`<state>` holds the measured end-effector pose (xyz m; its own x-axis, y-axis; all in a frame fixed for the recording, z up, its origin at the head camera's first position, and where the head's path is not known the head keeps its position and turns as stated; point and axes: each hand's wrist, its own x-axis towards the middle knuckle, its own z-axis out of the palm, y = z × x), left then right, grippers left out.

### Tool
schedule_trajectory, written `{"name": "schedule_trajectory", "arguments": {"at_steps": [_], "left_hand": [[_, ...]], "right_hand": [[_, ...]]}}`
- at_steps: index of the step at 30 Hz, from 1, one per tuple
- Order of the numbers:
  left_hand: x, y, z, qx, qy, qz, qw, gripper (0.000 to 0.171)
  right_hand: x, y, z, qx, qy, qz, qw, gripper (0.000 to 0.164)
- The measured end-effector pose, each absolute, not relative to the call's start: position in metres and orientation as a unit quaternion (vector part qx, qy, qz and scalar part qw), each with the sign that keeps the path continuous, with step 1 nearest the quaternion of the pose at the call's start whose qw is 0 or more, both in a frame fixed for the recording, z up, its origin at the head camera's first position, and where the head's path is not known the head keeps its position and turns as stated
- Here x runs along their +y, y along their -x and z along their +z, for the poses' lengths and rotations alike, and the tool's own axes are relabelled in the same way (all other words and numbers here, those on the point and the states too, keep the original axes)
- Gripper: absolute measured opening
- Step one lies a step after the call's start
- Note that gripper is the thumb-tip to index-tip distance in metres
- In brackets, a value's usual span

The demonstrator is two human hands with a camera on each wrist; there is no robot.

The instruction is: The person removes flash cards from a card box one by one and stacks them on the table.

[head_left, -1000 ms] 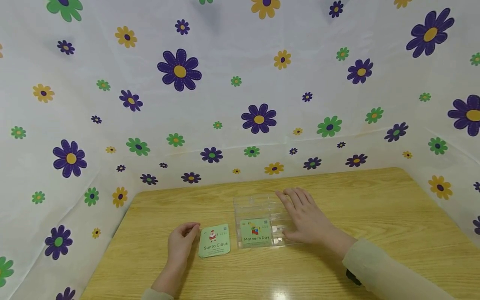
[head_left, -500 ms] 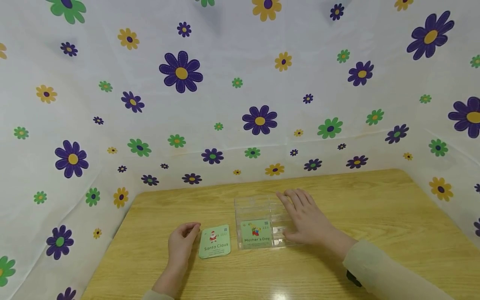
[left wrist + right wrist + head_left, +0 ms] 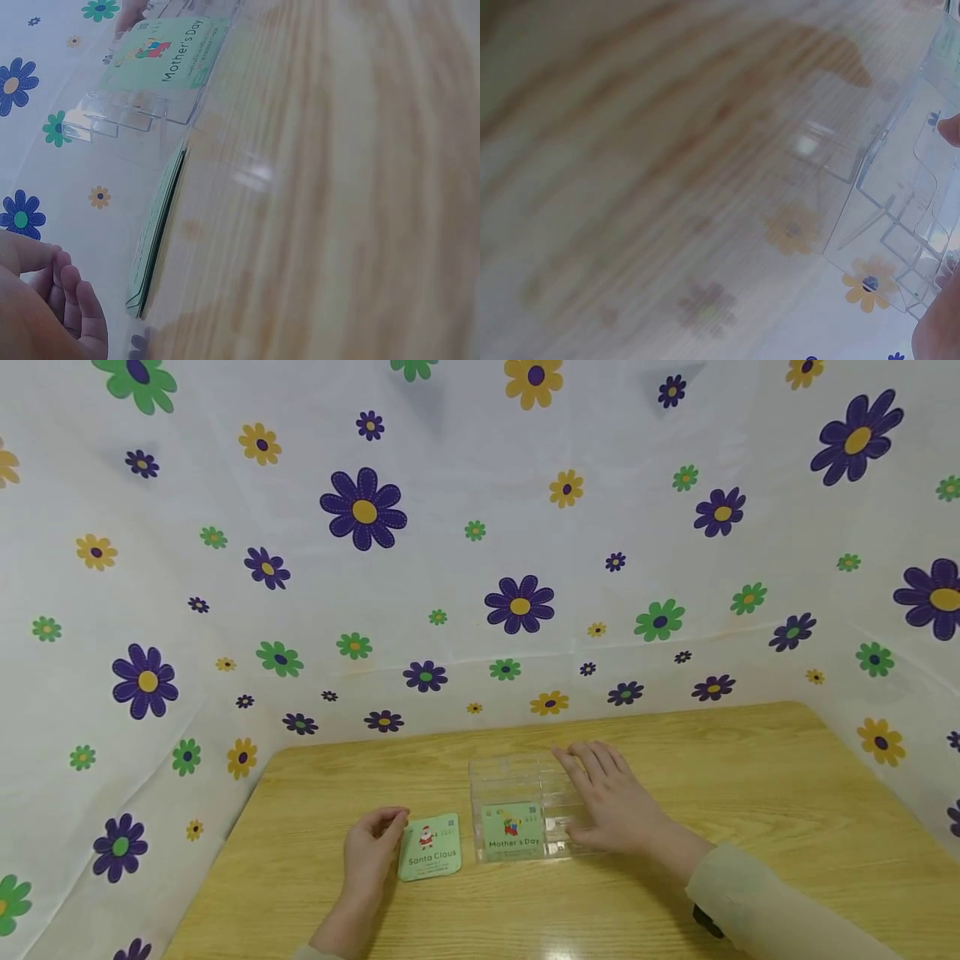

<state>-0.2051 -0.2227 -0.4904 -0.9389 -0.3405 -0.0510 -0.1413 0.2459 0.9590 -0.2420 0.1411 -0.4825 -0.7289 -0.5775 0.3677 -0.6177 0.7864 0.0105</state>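
Note:
A stack of green cards (image 3: 431,852), topped by a Santa Claus card, lies on the table left of a clear plastic holder (image 3: 504,792). In the holder's left part sits a green Mother's Day card (image 3: 513,833), which also shows upright in the left wrist view. My left hand (image 3: 369,853) is at the stack's upper left corner, thumb against index finger, the other fingers loosely curled; no card shows between them. My right hand (image 3: 618,793) grips the holder's right side, fingers toward the back and thumb at the front. It hides part of the holder's right compartments.
The wood-grain table (image 3: 712,760) extends on both sides and in front. A white flower-print cloth (image 3: 420,568) hangs behind and along the sides. In the left wrist view the stack (image 3: 157,232) appears edge-on, several cards thick.
My left hand has shifted slightly right, closer to the stack's corner. My right hand, the holder and the cards stay in place; the head view has tilted a little.

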Motion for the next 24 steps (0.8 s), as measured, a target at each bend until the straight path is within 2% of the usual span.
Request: {"name": "schedule_trajectory", "arguments": {"at_steps": [24], "left_hand": [[-0.204,0.203,-0.490,-0.782,-0.121,-0.606,0.079,0.018]], "right_hand": [[0.140,0.241,-0.483,-0.931,-0.318,0.056,0.173,0.113]]}}
